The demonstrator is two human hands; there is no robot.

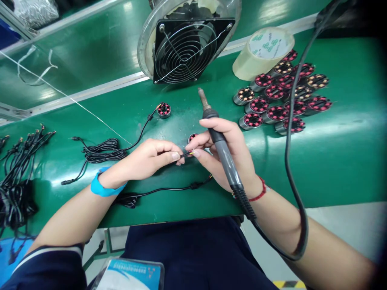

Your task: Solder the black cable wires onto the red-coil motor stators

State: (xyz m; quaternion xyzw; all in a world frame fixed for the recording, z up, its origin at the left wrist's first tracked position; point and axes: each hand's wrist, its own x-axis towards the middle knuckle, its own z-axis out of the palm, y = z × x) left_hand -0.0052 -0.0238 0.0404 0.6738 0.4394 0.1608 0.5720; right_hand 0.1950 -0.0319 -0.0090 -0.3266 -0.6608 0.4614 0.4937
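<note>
My left hand (152,158) pinches the end of a black cable (185,154) between thumb and fingers. Thin coloured wires (191,152) stick out of that end, and the fingertips of my right hand (242,150) close around them. A soldering iron (227,159) is also held in my right hand, its tip pointing up and away from the wires. Partly hidden behind my right fingers is a small round part with red windings (192,137). A similar wound motor core (164,110), joined to a coiled black cable (104,151), lies beyond my left hand.
A fan (184,52) in a round housing stands at the back. Several wound cores (275,92) are grouped at the right beside a tape roll (250,60). The iron's cord (288,161) loops over my right forearm. Bundled black cables (16,197) lie at the left edge.
</note>
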